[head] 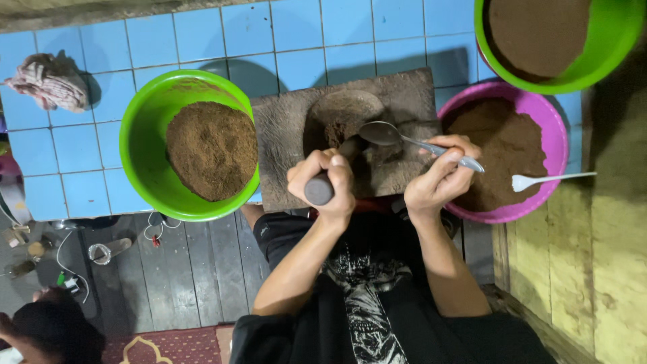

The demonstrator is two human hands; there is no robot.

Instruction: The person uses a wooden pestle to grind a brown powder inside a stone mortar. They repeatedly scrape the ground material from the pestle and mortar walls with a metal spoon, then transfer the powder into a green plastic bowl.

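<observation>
My left hand (325,185) grips a dark wooden pestle (323,183), its tip reaching into the hollow of a grey stone mortar slab (283,135). A little brown powder lies in that hollow. My right hand (441,180) holds a metal spoon (397,137) by its handle, the bowl of the spoon hovering over the right side of the hollow. Left of the slab stands a green bowl (141,145) heaped with brown powder. A purple bowl (556,125) of the same powder sits to the right, with a white plastic spoon (549,179) stuck in it.
Another green bowl (617,40) of powder is at the top right. A crumpled cloth (48,81) lies on the blue tiles (296,34) at left. Cables and small items litter the dark plank floor (195,269). Another person's head (50,330) shows at the bottom left.
</observation>
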